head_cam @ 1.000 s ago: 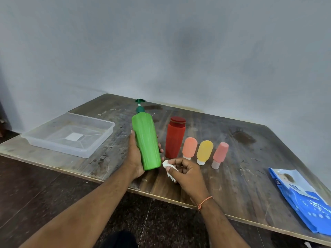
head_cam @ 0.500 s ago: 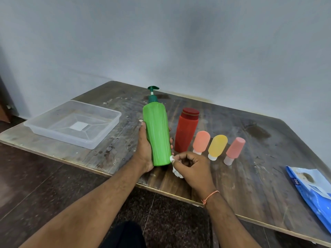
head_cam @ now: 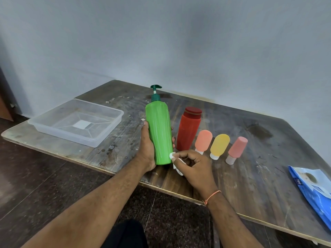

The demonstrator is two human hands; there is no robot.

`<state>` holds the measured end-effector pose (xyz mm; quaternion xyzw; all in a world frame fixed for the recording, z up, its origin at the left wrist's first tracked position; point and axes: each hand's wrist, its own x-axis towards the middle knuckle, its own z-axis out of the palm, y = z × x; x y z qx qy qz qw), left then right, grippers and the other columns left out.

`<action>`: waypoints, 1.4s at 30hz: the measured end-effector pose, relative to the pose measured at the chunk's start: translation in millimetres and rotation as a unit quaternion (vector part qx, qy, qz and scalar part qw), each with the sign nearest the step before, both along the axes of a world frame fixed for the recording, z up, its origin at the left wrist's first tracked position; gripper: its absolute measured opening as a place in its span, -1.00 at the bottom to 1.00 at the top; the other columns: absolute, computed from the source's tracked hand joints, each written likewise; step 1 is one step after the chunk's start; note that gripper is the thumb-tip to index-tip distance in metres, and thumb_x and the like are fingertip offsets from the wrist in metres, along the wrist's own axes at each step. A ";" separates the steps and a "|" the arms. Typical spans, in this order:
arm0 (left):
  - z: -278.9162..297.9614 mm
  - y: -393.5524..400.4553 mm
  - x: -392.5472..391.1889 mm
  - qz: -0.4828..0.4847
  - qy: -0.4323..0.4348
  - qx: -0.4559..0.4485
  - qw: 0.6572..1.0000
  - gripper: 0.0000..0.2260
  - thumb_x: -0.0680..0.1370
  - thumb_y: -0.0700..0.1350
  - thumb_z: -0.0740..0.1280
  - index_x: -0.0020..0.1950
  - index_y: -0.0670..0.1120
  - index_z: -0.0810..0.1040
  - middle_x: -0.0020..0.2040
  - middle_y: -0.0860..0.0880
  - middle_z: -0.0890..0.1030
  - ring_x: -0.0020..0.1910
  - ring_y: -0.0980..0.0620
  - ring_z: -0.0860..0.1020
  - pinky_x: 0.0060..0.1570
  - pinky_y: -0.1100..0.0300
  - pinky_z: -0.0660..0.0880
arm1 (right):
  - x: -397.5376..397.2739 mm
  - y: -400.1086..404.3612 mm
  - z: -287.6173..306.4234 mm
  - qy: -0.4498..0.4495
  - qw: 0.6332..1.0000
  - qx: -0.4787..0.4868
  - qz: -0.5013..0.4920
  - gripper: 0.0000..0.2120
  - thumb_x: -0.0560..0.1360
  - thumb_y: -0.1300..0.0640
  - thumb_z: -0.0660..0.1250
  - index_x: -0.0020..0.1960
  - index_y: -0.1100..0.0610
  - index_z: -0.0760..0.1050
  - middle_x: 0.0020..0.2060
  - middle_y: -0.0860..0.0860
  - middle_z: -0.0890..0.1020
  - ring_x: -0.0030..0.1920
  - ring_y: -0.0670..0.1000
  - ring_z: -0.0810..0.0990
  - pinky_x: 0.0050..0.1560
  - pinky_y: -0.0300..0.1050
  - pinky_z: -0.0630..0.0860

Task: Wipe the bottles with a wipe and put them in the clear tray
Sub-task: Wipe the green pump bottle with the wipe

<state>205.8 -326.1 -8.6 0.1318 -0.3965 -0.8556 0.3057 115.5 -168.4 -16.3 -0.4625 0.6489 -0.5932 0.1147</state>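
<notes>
on scuffed wooden table (head_cam: 250,185), pale wall (head_cam: 179,42), dark floor (head_cam: 35,185)

Orange thread bracelet (head_cam: 212,196), bare forearms

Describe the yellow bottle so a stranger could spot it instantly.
On the wooden table, right of the tall red bottle, three small squeeze bottles stand cap-down in a row. The yellow bottle is the middle one, between an orange bottle and a pink bottle.
</notes>
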 end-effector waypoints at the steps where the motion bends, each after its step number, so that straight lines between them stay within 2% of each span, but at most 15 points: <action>1: 0.0 0.7 0.1 0.000 -0.002 -0.003 1.000 -0.12 0.52 0.55 0.01 0.21 -0.17 0.68 -0.09 -0.26 0.61 -0.19 -0.18 0.58 -0.12 0.00 0.56 | 1.6 1.1 0.9 0.008 1.000 -0.002 0.008 -0.90 0.52 0.24 0.59 -0.09 0.05 0.78 -0.17 -0.03 0.78 -0.17 0.02 0.75 -0.10 -0.08 0.68; 5: 0.0 3.4 -1.9 0.010 -0.016 -0.023 1.000 -0.13 0.52 0.54 0.02 0.22 -0.18 0.68 -0.09 -0.28 0.62 -0.19 -0.19 0.58 -0.12 -0.02 0.55 | 5.0 0.6 -2.6 0.019 0.999 0.022 -0.018 -0.83 0.47 0.30 0.58 -0.18 0.06 0.74 -0.28 -0.05 0.75 -0.27 0.05 0.71 -0.20 -0.07 0.64; 10: -0.6 3.8 -2.6 0.025 -0.008 -0.019 0.999 -0.14 0.53 0.52 0.01 0.21 -0.19 0.68 -0.10 -0.28 0.62 -0.20 -0.18 0.59 -0.13 0.00 0.56 | 2.2 0.8 -2.8 0.070 0.997 -0.005 -0.021 -0.87 0.50 0.24 0.59 -0.07 0.02 0.77 -0.13 -0.13 0.77 -0.12 -0.02 0.74 -0.08 -0.07 0.67; 13: -0.5 4.7 -2.0 0.018 -0.010 -0.023 1.000 -0.14 0.50 0.54 0.04 0.21 -0.17 0.69 -0.10 -0.27 0.62 -0.19 -0.19 0.58 -0.11 -0.02 0.55 | 3.1 2.1 -6.0 0.086 0.996 0.005 -0.013 -0.85 0.46 0.22 0.60 -0.14 -0.03 0.74 -0.18 -0.14 0.76 -0.17 -0.02 0.74 -0.12 -0.01 0.68; 16: -0.6 4.7 -2.5 0.028 -0.014 -0.022 0.999 -0.12 0.51 0.53 0.03 0.27 -0.20 0.66 -0.08 -0.28 0.62 -0.18 -0.19 0.58 -0.10 -0.03 0.56 | 0.7 0.4 -8.7 0.060 0.997 0.011 -0.048 -0.89 0.46 0.18 0.57 -0.14 -0.03 0.74 -0.23 -0.13 0.75 -0.25 -0.03 0.70 -0.20 -0.03 0.65; 19: -1.3 3.4 -2.7 0.034 -0.008 -0.023 0.999 -0.12 0.52 0.51 0.03 0.32 -0.23 0.63 -0.07 -0.28 0.62 -0.17 -0.19 0.59 -0.11 0.00 0.57 | 1.5 -0.2 -5.5 0.076 0.996 -0.010 -0.045 -0.85 0.50 0.23 0.59 -0.06 -0.02 0.77 -0.15 -0.15 0.75 -0.18 -0.05 0.70 -0.15 -0.12 0.63; 22: -0.3 3.6 -1.6 0.016 -0.010 -0.034 0.999 -0.15 0.53 0.51 0.02 0.29 -0.16 0.66 -0.09 -0.27 0.61 -0.18 -0.19 0.58 -0.10 -0.03 0.55 | 3.6 1.4 -5.7 0.107 0.994 -0.014 -0.019 -0.78 0.46 0.23 0.59 -0.10 -0.11 0.75 -0.14 -0.16 0.76 -0.15 -0.03 0.73 -0.12 -0.03 0.66; 26: -0.7 3.3 -2.2 0.021 -0.012 -0.040 0.999 -0.16 0.55 0.51 0.01 0.33 -0.15 0.64 -0.08 -0.27 0.62 -0.18 -0.19 0.57 -0.11 -0.03 0.55 | 0.4 0.4 -9.7 0.097 0.994 -0.005 -0.057 -0.89 0.45 0.18 0.56 -0.13 -0.03 0.74 -0.19 -0.17 0.74 -0.22 -0.06 0.69 -0.19 -0.11 0.60; 28: -1.2 3.7 -2.5 0.028 -0.008 -0.044 0.999 -0.17 0.56 0.50 0.02 0.35 -0.15 0.63 -0.06 -0.28 0.62 -0.17 -0.18 0.58 -0.10 -0.02 0.55 | 0.5 -0.2 -7.3 0.114 0.991 -0.018 -0.061 -0.86 0.48 0.22 0.57 -0.06 -0.01 0.77 -0.15 -0.19 0.75 -0.17 -0.06 0.70 -0.15 -0.15 0.60; 30: -0.7 4.4 -1.9 0.030 -0.003 -0.047 0.998 -0.18 0.57 0.49 0.02 0.36 -0.15 0.62 -0.06 -0.27 0.62 -0.16 -0.16 0.59 -0.10 -0.01 0.55 | 1.4 0.3 -5.6 0.141 0.989 -0.031 -0.042 -0.83 0.49 0.25 0.59 -0.02 0.00 0.79 -0.11 -0.19 0.75 -0.11 -0.05 0.73 -0.09 -0.10 0.64; 35: -0.5 4.4 -1.3 0.026 -0.009 -0.052 0.998 -0.18 0.54 0.51 0.05 0.36 -0.12 0.64 -0.07 -0.25 0.61 -0.18 -0.16 0.57 -0.10 -0.01 0.54 | 1.1 0.6 -9.1 0.153 0.987 -0.024 -0.051 -0.85 0.42 0.24 0.57 -0.11 -0.01 0.76 -0.16 -0.20 0.74 -0.14 -0.08 0.71 -0.13 -0.09 0.62; 38: -2.1 2.7 -3.3 0.042 -0.011 -0.046 0.998 -0.14 0.53 0.52 0.07 0.34 -0.19 0.63 -0.05 -0.25 0.63 -0.15 -0.13 0.59 -0.10 0.01 0.55 | 1.4 -0.5 -7.9 0.155 0.986 -0.028 -0.062 -0.83 0.47 0.25 0.57 -0.04 -0.01 0.77 -0.13 -0.19 0.74 -0.11 -0.07 0.71 -0.10 -0.11 0.62; 42: -3.5 1.4 -4.2 0.041 -0.027 -0.048 0.998 -0.09 0.48 0.56 0.12 0.26 -0.25 0.65 -0.05 -0.24 0.63 -0.16 -0.13 0.59 -0.10 0.00 0.55 | 3.7 1.8 -6.6 0.203 0.978 -0.038 -0.021 -0.83 0.47 0.26 0.58 -0.02 0.02 0.78 -0.08 -0.19 0.74 -0.07 -0.10 0.72 -0.09 -0.13 0.63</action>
